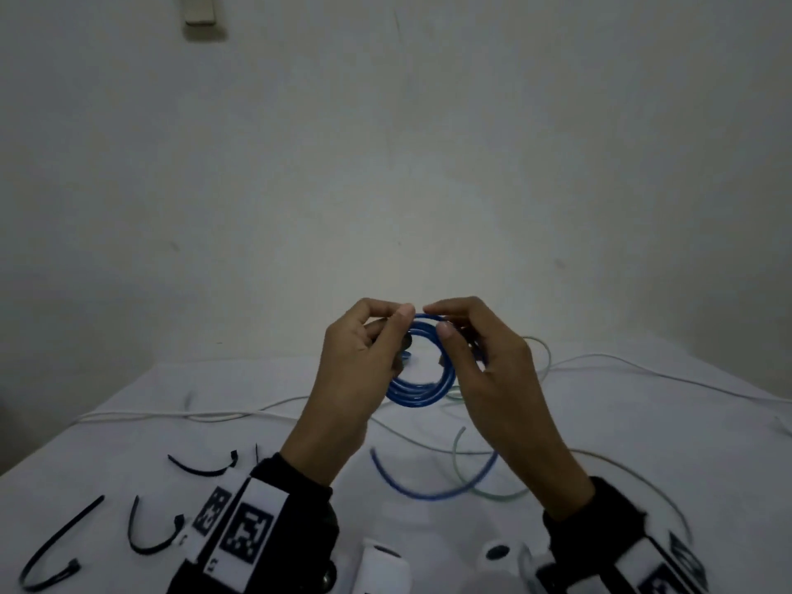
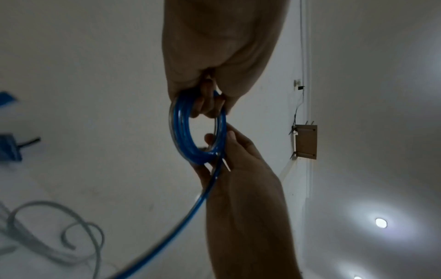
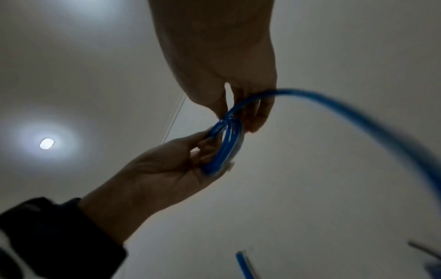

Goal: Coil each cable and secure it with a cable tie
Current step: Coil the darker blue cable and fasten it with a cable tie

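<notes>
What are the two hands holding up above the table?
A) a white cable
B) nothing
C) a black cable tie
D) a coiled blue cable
D: both the left hand and the right hand grip the coiled blue cable; the black cable ties lie on the table.

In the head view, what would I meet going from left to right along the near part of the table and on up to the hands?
Black cable ties → left hand → blue coil held up between both hands → right hand → white cable trailing off to the right edge.
</notes>
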